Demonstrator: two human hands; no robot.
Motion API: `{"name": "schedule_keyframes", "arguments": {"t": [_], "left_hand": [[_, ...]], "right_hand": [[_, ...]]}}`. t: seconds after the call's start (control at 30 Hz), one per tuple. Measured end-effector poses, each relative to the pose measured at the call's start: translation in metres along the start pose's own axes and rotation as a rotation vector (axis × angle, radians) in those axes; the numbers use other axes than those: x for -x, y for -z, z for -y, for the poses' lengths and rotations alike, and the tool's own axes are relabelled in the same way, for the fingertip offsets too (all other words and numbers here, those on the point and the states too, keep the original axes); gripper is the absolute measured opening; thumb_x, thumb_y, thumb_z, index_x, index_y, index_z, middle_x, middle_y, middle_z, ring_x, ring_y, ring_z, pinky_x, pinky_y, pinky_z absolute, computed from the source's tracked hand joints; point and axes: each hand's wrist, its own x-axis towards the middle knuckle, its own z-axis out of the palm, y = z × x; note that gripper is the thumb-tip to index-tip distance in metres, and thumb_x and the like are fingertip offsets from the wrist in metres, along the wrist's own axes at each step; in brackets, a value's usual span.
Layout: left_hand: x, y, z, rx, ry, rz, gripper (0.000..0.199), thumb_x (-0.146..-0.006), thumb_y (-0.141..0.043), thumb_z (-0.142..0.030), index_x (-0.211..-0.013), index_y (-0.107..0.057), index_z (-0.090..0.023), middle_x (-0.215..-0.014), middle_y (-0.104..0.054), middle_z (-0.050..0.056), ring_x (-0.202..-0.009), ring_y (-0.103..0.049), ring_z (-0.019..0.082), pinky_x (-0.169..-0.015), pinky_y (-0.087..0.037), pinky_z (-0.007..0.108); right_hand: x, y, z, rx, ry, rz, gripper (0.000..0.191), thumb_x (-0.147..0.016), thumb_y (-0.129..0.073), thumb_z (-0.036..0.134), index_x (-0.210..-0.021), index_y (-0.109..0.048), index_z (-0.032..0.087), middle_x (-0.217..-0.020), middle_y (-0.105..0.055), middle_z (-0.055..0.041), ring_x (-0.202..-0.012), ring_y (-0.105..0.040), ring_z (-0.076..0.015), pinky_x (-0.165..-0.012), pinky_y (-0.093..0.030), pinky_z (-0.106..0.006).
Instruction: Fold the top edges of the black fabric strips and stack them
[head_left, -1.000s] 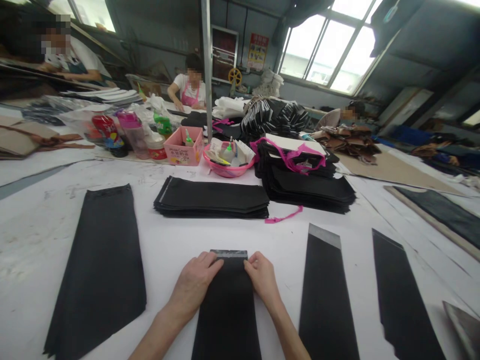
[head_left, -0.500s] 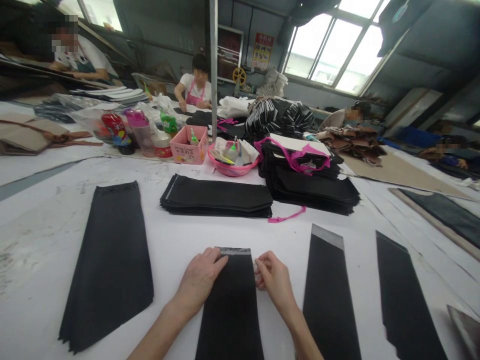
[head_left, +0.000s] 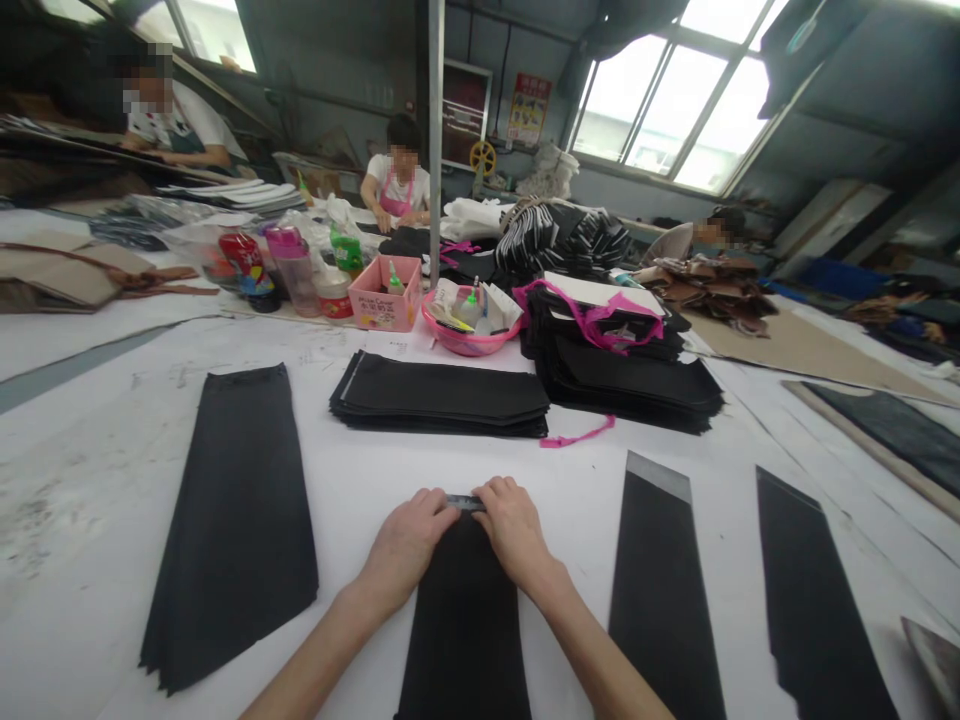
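Note:
A black fabric panel (head_left: 466, 620) lies lengthwise before me, with a narrow greyish strip along its far edge. My left hand (head_left: 411, 530) pinches the panel's far left corner between thumb and fingers. At the far right corner, my right hand (head_left: 516, 525) is closed on the same edge, thumb toward me. Between the two hands a short piece of the grey strip shows. To the right lies another black panel (head_left: 664, 600) with a wider grey band at its far end. A fanned stack of black panels (head_left: 232, 520) rests on the left.
Beyond my hands sit a stack of black pieces (head_left: 442, 395) and a taller pile (head_left: 630, 385) tied with pink cloth. A pink basket (head_left: 472, 343), a pink box (head_left: 386, 300) and bottles stand behind. Another black panel (head_left: 821, 590) lies far right. A co-worker (head_left: 397, 185) sits across.
My right hand has moved left and forward from beside the panel onto its far right corner. My left hand stays at the left corner. The view has shifted slightly.

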Motion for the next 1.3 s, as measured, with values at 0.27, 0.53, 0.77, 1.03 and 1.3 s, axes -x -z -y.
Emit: {"name": "schedule_keyframes", "arguments": {"t": [0.27, 0.53, 0.77, 1.03, 1.3], "left_hand": [[-0.007, -0.004, 0.003, -0.052, 0.004, -0.037, 0.014, -0.091, -0.045, -0.013, -0.09, -0.057, -0.019, -0.087, -0.053, 0.002, -0.081, -0.05, 0.019, -0.071, -0.043, 0.031], [-0.015, -0.005, 0.004, -0.149, -0.104, -0.088, 0.037, -0.089, -0.047, -0.008, -0.124, -0.049, -0.019, -0.123, -0.05, 0.008, -0.118, -0.041, 0.025, -0.1, -0.035, 0.041], [-0.015, -0.007, 0.005, -0.158, -0.157, -0.087, 0.023, -0.092, -0.046, -0.016, -0.113, -0.056, -0.02, -0.107, -0.056, 0.005, -0.106, -0.049, 0.021, -0.094, -0.042, 0.038], [-0.011, -0.011, 0.006, -0.2, -0.193, -0.094, 0.025, -0.092, -0.047, -0.015, -0.115, -0.055, -0.017, -0.107, -0.057, 0.007, -0.105, -0.051, 0.023, -0.091, -0.044, 0.039], [-0.01, -0.013, 0.006, -0.256, -0.219, -0.098, 0.031, -0.091, -0.046, -0.012, -0.121, -0.051, -0.014, -0.111, -0.057, 0.009, -0.107, -0.052, 0.024, -0.092, -0.044, 0.04]], "right_hand": [[-0.007, -0.001, -0.01, 0.014, 0.039, 0.005, 0.012, -0.081, -0.068, 0.023, -0.093, -0.065, 0.022, -0.091, -0.061, -0.0041, -0.088, -0.055, -0.0208, -0.074, -0.045, -0.031], [-0.004, -0.007, -0.016, -0.049, 0.061, -0.072, 0.011, -0.079, -0.071, 0.022, -0.088, -0.066, 0.023, -0.09, -0.061, -0.0025, -0.087, -0.054, -0.0195, -0.073, -0.045, -0.03], [0.001, -0.015, -0.017, -0.04, 0.142, -0.133, 0.005, -0.083, -0.067, 0.022, -0.078, -0.064, 0.022, -0.08, -0.061, -0.0017, -0.081, -0.052, -0.0189, -0.075, -0.042, -0.032], [0.005, -0.018, -0.019, -0.03, 0.201, -0.177, 0.015, -0.081, -0.069, 0.019, -0.094, -0.066, 0.024, -0.082, -0.062, -0.0004, -0.082, -0.051, -0.0182, -0.082, -0.042, -0.032], [0.008, -0.023, -0.019, 0.011, 0.238, -0.208, 0.008, -0.088, -0.059, 0.018, -0.089, -0.065, 0.023, -0.081, -0.06, -0.0008, -0.079, -0.049, -0.0168, -0.084, -0.041, -0.032]]}}
